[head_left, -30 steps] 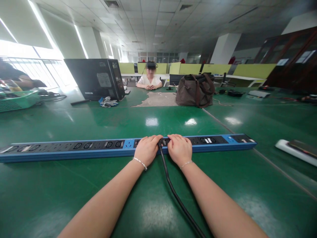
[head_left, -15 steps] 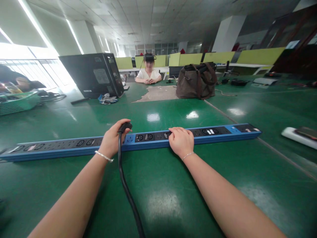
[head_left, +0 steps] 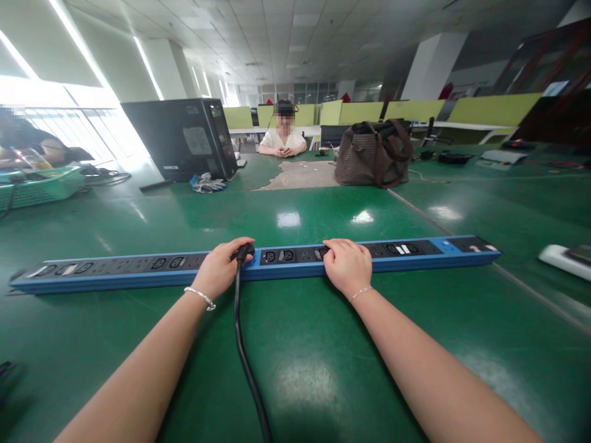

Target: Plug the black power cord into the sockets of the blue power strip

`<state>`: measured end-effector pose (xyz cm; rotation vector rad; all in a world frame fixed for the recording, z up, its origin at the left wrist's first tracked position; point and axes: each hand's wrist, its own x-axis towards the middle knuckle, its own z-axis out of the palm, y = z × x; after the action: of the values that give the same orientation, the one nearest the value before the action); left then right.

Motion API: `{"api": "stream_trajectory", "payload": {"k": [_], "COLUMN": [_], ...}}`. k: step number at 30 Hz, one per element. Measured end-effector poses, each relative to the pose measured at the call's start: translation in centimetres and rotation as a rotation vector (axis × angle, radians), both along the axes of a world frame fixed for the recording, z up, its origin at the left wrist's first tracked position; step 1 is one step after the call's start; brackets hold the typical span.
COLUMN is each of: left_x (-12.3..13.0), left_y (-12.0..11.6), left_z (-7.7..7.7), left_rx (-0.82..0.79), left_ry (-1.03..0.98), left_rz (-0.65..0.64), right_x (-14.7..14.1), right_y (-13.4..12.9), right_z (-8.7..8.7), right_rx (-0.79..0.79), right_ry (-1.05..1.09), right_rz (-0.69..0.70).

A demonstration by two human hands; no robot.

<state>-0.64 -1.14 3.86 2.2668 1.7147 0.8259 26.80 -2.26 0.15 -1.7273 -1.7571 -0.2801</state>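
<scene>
A long blue power strip with black socket panels lies across the green table. My left hand is closed around a black power plug, right at the strip's sockets left of centre. Whether the plug is seated in a socket cannot be made out under my fingers. From it a thick black cable runs down to the bottom of the view. My right hand wraps over the strip right of centre, covering some sockets, with several sockets showing between both hands.
Farther back on the table stand a black computer case, gloves and a brown bag. A green basket is at left, a white object at right. A person sits opposite; another is at far left.
My left hand has brought the plug down from above the strip to its socket face. My right hand keeps its hold on the strip. The whole view has shifted slightly.
</scene>
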Motion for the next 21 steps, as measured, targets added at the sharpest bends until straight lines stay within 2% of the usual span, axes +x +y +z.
{"api": "stream_trajectory", "payload": {"k": [10, 21], "left_x": [0.18, 0.06], "left_y": [-0.37, -0.64], "left_z": [-0.08, -0.03], "left_rx": [0.077, 0.071], "left_ry": [0.115, 0.118], "left_rz": [-0.028, -0.052], "right_x": [-0.02, 0.08], "right_y": [0.09, 0.14], "right_z": [-0.07, -0.11], "right_rx": [0.013, -0.007], "right_ry": [-0.001, -0.017], "right_rz": [-0.006, -0.005]}}
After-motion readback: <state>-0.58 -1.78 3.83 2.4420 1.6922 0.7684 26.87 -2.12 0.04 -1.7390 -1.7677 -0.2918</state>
